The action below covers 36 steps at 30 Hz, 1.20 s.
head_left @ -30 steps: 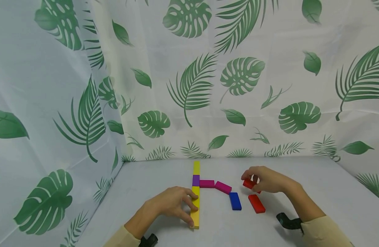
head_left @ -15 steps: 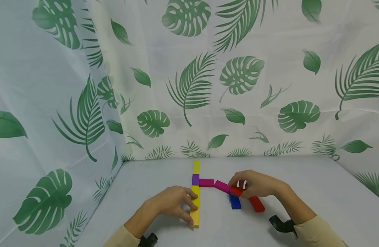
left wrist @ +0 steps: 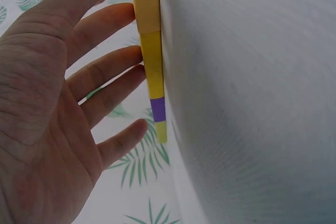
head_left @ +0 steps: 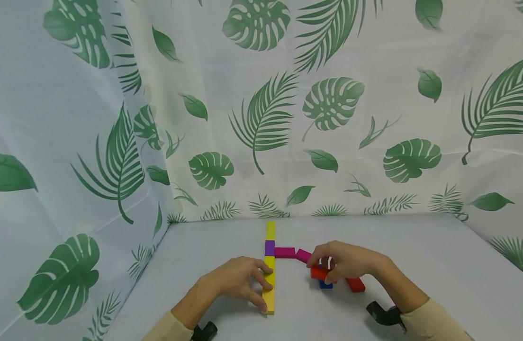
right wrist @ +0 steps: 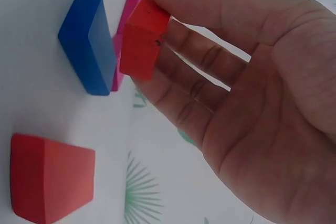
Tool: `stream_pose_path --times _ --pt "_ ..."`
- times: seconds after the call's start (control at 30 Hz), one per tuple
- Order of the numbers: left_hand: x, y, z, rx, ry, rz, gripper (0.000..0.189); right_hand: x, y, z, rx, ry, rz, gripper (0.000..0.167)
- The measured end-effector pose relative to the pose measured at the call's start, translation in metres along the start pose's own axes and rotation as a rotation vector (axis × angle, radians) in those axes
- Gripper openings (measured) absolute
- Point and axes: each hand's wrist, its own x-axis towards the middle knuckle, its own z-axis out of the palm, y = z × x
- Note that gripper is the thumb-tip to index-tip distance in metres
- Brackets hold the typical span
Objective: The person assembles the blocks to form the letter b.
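Observation:
My right hand (head_left: 351,259) pinches a red block (head_left: 319,273) between thumb and fingers, above a blue block (head_left: 326,285). From the head view the held block and the hand cover much of the blue one; in the right wrist view the two blocks (right wrist: 142,40) are apart. On the left, the fingers of my left hand (head_left: 239,279) stretch out to touch a straight row of yellow blocks (head_left: 268,300) with one purple block (head_left: 270,248) in it. My left thumb lies by the row's near end.
A magenta block (head_left: 284,253) runs right from the purple block, followed by a second, angled magenta block (head_left: 303,255) partly behind my right fingers. Another red block (head_left: 356,284) lies right of the blue one. A leaf-patterned sheet (head_left: 261,184) closes off the table's back.
My right hand has carried the red block left and toward me, from behind the other red block to over the blue block. The left hand stays against the yellow row.

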Motion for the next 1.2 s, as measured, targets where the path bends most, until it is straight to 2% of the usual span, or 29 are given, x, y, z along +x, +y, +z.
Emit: stream_pose_path --times 0.2,0.47,0.7,1.2 --pt "-0.001 0.001 0.0 0.017 0.006 0.011 0.044 0.002 -0.004 0.004 0.006 -0.013 -0.04 0.039" --pt "-0.001 0.001 0.0 0.004 0.013 0.013 0.044 0.005 -0.008 0.01 0.006 -0.041 -0.027 0.041" --pt "0.0 0.001 0.001 -0.005 0.009 0.003 0.043 0.007 -0.012 0.015 0.019 -0.061 -0.051 0.041" --pt "-0.002 0.004 -0.002 0.001 0.009 0.009 0.043 0.013 -0.019 0.026 -0.003 -0.086 -0.026 0.041"
